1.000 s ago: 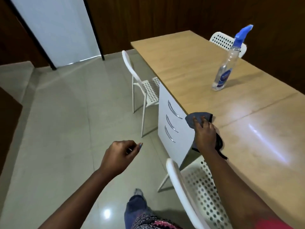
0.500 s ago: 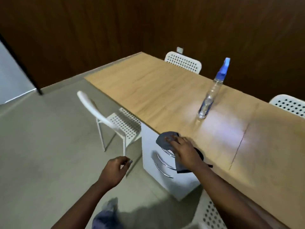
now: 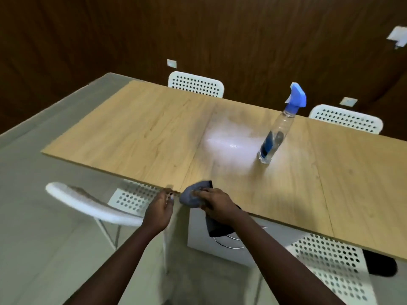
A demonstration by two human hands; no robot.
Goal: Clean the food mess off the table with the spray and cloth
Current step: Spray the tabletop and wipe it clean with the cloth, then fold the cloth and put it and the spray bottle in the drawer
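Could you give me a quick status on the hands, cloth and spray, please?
Right hand holds cloth at table edge. Left hand beside it. Spray bottle upright, untouched.

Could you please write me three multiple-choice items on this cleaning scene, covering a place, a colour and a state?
1. Where is the cloth? A at the table's near edge B on a chair C on the floor
2. What colour is the spray bottle's nozzle? A red B blue C green
3. How does the spray bottle stand? A lying down B held up C upright, untouched

Answers: 1 A, the right hand presses it there while the left hand is beside it; 2 B, the top is blue; 3 C, it stands alone.
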